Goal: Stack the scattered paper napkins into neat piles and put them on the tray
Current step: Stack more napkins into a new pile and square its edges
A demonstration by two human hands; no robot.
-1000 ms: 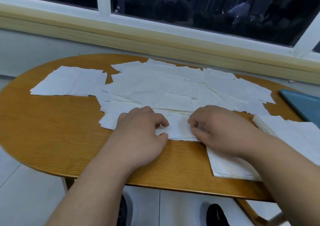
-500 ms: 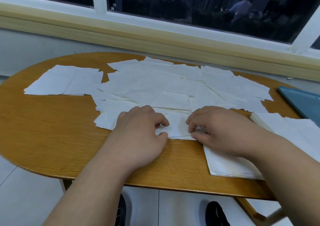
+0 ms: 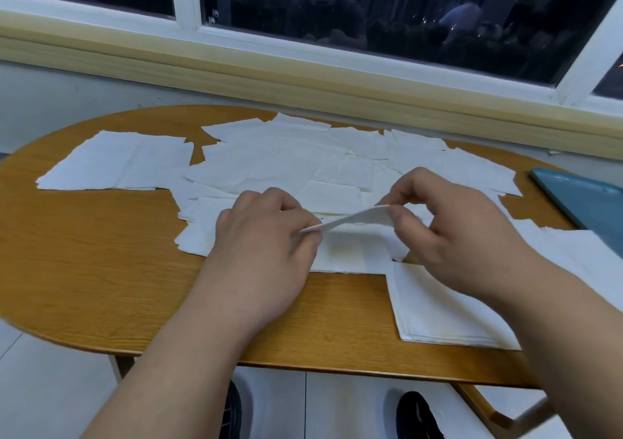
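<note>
Oval wood-grain table [image 3: 101,270], thin white napkins [image 3: 269,165] everywhere. Left hand [image 3: 263,246] and right hand [image 3: 451,233] pinch opposite ends of one sheet [image 3: 357,218].

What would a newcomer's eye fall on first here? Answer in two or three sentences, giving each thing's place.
First, the hands at the centre: the left hand and right hand pinch one napkin between them, above the table. Behind them, scattered napkins cover the far half, a neat pile lies at the near right edge, and a blue tray sits far right.
</note>
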